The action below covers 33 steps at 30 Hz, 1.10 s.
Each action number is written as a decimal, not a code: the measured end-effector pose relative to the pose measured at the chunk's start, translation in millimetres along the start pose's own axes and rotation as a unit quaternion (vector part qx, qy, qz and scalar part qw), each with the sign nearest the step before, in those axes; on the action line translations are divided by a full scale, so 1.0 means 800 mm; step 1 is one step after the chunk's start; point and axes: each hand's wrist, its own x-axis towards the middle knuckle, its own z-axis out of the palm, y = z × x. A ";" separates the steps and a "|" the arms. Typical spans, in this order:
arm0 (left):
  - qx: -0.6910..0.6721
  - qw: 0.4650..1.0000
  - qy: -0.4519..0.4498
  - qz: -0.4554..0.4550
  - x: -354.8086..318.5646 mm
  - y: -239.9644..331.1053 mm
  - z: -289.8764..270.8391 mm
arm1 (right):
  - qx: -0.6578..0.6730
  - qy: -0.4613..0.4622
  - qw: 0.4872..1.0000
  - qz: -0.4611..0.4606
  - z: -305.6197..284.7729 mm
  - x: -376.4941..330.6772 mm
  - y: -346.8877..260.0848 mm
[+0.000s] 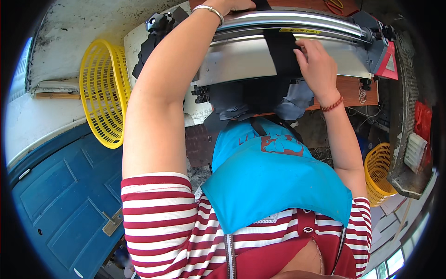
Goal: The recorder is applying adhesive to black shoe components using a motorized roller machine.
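A long silver machine with rounded metal rails is seen at the top of the view, and everything else is placed from it. A black strip of material is laid across the machine's middle, running from its upper rail down over its flat plate. The right hand is pressed flat on the strip's right edge, fingers bent and loosely spread, nothing clasped. The left hand is reached over the machine's top rail; its fingers are cut off by the picture's edge, so its grip cannot be told. Below the machine, dark cut pieces are heaped. A narrow yellow label is fixed on the upper rail; a red triangular sign marks the machine's right end. Yellow baskets are set left and lower right of it.
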 end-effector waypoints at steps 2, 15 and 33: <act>-0.092 0.993 0.073 -0.030 -0.007 0.014 -0.013 | 0.001 0.082 0.991 -0.102 -0.001 -0.017 -0.004; -0.121 0.967 0.215 0.070 -0.110 0.078 -0.163 | -0.053 -0.136 0.979 -0.145 0.199 -0.118 -0.054; -0.028 0.971 0.234 0.034 -0.085 0.055 -0.162 | 0.045 -0.072 0.976 -0.202 0.181 -0.115 -0.057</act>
